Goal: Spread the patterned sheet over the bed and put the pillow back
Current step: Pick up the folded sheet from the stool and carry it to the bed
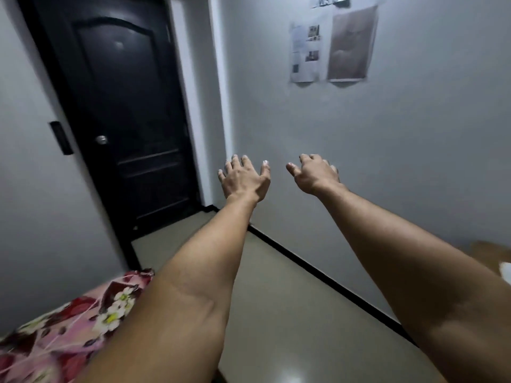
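Both arms reach forward in the air; the left hand (244,179) and the right hand (315,172) have relaxed fingers and hold nothing. The patterned sheet (69,324) lies at lower left, seemingly on the bed; no pillow is visible, so the progress is unclear

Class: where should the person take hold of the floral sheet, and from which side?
Probably the far corner of the floral sheet, by the door, where the cloth bunches into a fold. Come from the floor side with the left hand, which is nearer and empty.

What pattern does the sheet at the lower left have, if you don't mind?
The sheet is pink with dark red and white flowers, seen in the head view.
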Motion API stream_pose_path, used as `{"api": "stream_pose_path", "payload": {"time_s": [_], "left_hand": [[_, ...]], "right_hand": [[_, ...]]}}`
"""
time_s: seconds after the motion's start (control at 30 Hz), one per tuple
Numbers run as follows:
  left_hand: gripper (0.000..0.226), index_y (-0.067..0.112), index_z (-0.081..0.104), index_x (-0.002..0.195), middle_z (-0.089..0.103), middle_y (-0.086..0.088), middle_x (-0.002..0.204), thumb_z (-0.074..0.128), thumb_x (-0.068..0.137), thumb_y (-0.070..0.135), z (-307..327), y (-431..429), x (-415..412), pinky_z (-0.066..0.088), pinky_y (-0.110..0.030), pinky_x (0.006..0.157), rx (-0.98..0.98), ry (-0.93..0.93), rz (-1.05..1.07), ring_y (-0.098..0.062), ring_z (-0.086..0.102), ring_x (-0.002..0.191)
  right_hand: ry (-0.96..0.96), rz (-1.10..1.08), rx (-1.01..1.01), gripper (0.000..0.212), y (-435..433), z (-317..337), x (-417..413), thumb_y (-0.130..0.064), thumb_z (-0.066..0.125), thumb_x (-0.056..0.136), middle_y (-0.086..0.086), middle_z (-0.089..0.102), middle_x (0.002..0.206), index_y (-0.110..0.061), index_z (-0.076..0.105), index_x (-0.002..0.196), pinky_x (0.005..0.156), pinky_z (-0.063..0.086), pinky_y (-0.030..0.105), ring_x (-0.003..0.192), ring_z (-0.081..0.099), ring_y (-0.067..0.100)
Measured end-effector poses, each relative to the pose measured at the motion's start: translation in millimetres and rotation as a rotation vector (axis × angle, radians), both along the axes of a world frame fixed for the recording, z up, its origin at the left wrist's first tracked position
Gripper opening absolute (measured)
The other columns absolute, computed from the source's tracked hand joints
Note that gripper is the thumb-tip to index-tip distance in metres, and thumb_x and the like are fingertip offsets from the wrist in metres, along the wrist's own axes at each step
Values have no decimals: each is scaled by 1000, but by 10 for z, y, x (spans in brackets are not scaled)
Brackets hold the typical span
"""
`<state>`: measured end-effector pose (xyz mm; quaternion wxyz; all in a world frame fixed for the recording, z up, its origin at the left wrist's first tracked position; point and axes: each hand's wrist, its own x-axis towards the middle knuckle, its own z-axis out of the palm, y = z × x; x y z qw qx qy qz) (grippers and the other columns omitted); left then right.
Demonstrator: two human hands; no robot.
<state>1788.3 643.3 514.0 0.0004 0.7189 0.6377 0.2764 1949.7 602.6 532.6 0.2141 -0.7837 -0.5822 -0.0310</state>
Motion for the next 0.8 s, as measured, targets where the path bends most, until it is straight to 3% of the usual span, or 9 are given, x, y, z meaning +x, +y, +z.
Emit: {"api": "stream_pose_path", "payload": {"time_s": [0.53,0.8], "left_hand": [[79,11,41,150,38,-13,156,19,97,65,-121,-426,-2260,24,-53,116,-5,34,598,-32,30,145],[76,11,45,146,41,-13,154,23,96,64,-100,-1114,-3362,24,-52,115,13,45,843,-31,32,142]], "right_hand": [[8,589,28,55,430,1,-2265,-59,33,103,10,52,141,-17,54,131,109,35,51,129,48,34],[-8,824,13,57,130,53,-3516,-57,34,103,13,49,145,-15,50,139,109,32,53,132,45,36]]}}
